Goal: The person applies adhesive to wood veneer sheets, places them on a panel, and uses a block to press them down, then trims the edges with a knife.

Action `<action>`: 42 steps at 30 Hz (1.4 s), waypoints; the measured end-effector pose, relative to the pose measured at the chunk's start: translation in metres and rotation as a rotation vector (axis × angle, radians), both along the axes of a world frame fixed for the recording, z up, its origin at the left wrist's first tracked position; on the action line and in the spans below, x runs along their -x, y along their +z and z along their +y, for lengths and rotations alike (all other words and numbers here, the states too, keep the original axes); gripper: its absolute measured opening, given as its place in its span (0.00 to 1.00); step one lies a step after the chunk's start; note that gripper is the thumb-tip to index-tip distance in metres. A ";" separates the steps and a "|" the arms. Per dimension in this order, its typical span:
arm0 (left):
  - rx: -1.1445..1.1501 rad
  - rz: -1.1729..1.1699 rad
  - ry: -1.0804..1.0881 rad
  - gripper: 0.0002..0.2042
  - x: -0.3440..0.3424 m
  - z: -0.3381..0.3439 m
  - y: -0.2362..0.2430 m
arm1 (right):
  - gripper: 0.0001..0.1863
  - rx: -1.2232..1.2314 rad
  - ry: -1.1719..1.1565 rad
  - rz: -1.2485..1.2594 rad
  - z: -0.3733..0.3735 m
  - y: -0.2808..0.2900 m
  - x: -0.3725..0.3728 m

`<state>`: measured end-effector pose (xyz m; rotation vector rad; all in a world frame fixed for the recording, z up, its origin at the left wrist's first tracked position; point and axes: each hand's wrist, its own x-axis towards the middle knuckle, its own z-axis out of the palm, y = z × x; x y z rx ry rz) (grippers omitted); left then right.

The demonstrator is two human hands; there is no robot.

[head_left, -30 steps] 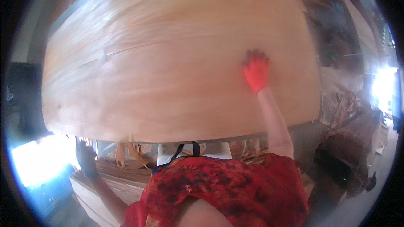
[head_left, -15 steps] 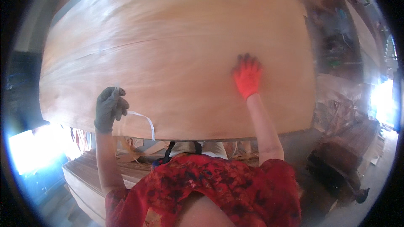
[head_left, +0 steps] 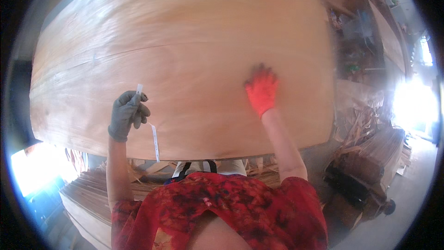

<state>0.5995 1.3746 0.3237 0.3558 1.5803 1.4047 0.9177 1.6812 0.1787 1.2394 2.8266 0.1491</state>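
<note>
Your left hand [head_left: 128,115] pinched the white strip [head_left: 155,142] over the wooden sheet [head_left: 199,88], hiding the strip's middle; your right hand [head_left: 262,90] lay spread, tips blurred, on that sheet, far edge cropped!

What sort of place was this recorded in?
Probably a veneer or plywood workshop: a broad wooden sheet lies before the person, a stack of thin wood sheets sits at lower left, and torn wood scraps lie at the right.
</note>
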 end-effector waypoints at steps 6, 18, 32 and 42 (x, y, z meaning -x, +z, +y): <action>0.099 0.071 -0.011 0.12 -0.031 0.044 -0.005 | 0.39 0.053 0.029 0.107 0.010 0.002 0.005; 0.083 0.088 -0.088 0.12 -0.066 0.093 0.028 | 0.64 0.217 0.322 -0.042 0.169 0.020 0.040; 0.131 -0.061 -0.137 0.20 -0.038 0.219 -0.125 | 0.59 0.145 0.350 -0.117 0.163 0.000 0.058; 0.026 -0.138 -0.195 0.15 -0.057 0.322 -0.162 | 0.60 0.226 0.358 -0.089 0.165 0.020 0.070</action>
